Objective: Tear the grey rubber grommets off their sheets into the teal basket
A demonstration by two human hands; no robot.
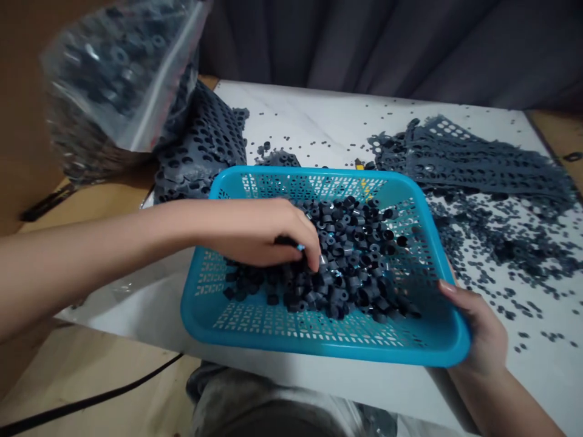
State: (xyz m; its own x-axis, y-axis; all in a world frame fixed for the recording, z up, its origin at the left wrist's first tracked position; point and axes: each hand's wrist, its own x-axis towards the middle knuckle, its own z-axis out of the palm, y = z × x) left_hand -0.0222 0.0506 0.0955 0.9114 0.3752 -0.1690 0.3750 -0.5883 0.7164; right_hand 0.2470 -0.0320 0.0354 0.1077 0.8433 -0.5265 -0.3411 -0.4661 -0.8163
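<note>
A blue plastic basket [300, 348] with perforated walls is tilted towards me above the white tabletop. Many small black ring-shaped pieces [339, 267] lie loose inside it, each a short cylinder with a hole. My left hand [277, 233] reaches in from the left, with its fingers curled down among the pieces; whatever sits between its fingertips is hidden. At the basket's right end, my right hand [478, 325] grips the rim, thumb on top and the other fingers out of sight behind the wall.
A clear zip bag [122, 73] of similar pieces stands at upper left beside a punched dark sheet [204, 139]. More perforated sheets [483, 158] lie at right, with tiny black discs [510, 243] scattered around. A yellow-and-black tool [359, 164] shows behind the basket. A black cable [91, 397] runs at lower left.
</note>
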